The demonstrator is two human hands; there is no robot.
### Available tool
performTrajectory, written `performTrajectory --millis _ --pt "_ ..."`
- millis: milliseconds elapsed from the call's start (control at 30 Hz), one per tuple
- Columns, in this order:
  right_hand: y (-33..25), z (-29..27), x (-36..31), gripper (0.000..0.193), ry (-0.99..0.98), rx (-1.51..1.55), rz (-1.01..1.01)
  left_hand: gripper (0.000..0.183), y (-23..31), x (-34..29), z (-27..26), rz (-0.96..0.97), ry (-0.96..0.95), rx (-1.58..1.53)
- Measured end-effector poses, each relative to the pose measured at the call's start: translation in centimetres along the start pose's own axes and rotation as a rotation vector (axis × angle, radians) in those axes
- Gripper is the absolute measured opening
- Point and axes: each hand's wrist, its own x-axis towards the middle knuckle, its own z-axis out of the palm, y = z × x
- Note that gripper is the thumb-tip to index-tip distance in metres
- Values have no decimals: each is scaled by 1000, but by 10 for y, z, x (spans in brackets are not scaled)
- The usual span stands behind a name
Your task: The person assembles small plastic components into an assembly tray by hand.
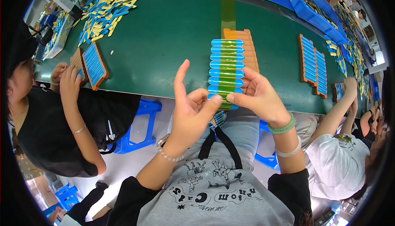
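Observation:
In front of me a row of blue round-ended flat sticks point(226, 64) lies side by side, with a band of yellow see-through tape point(228, 8) along its middle. The row's far part rests over a grooved orange rack point(250, 47); its near end reaches the table's edge. My left hand point(193, 108) pinches the near end at its left, thumb on top and index finger raised. With thumb and curled fingers, my right hand point(259, 94) grips the near right side. Below my hands, more patterned strips point(218, 119) hang by my lap, partly hidden.
The green table point(164, 32) bears a heap of loose blue and yellow sticks point(109, 8) far left. Filled racks point(95, 65) stand near a co-worker at left, and others point(312, 65) at right near another. A blue bin point(317, 6) stands far right.

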Motion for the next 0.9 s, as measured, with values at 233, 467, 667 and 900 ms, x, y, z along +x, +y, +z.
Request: performTrajectory --millis 233,467,667,900 --pt "-24 -10 24 36 66 172 80 86 -6 1 14 70 22 31" --pt "-21 -13 51 19 199 217 -106 86 -19 -2 12 162 -81 288" --pt "-51 -17 1 18 289 236 -305 70 -11 36 -6 344 19 848" --pt "18 11 -111 20 265 124 -33 101 -45 60 49 683 -162 1306"
